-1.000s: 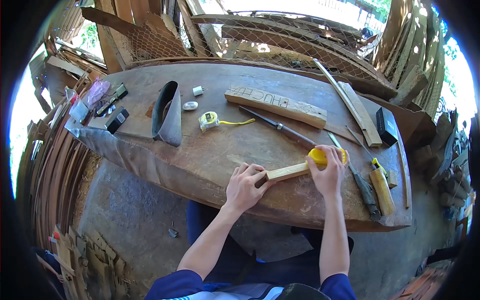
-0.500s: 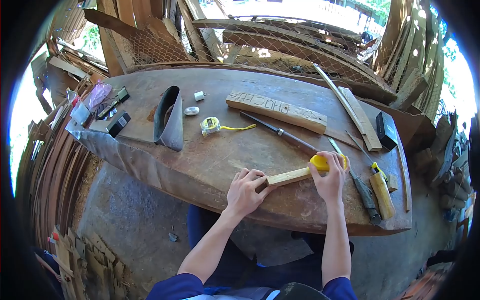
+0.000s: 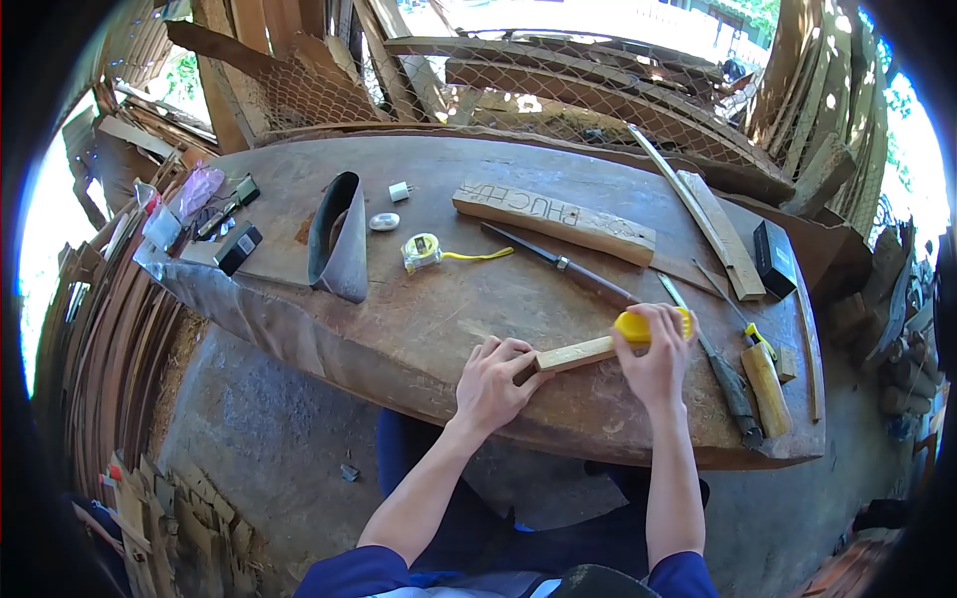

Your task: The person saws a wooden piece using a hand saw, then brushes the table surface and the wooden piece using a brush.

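A large brown bench (image 3: 439,289) carries a lettered wooden block (image 3: 553,224) toward its far side. Nearer, a small wood strip (image 3: 576,354) lies between two hands: the left hand (image 3: 495,384) grips its left end, the right hand (image 3: 653,359) grasps a yellow object (image 3: 634,326) at its right end.

The desk (image 3: 439,309) looked matt and scuffed; the lettered block (image 3: 553,221) was rough, pale wood, the charger (image 3: 400,191) smooth white plastic, the bag (image 3: 202,187) thin, glossy plastic.

Chisel (image 3: 568,266) beyond yellow tape (image 3: 634,325)
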A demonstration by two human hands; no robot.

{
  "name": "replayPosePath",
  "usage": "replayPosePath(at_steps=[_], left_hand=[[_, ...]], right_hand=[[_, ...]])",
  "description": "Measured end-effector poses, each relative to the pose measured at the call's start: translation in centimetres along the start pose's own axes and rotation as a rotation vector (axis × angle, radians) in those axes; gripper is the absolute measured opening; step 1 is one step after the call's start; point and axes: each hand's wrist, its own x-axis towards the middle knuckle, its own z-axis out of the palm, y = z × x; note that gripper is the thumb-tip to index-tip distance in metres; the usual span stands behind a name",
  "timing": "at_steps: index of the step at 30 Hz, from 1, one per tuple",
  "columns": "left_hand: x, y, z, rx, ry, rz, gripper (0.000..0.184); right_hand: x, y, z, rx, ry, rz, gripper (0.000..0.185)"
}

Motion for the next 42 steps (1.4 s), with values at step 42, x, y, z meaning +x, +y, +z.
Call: replayPosePath(at_steps=[42], left_hand=[[-0.4, -0.8, -0.1, 0.028, 0.014, 0.016, 0.026]], right_hand=[[-0.6, -6.6, 1.5, 0.262, -0.024, -0.138, 0.033]])
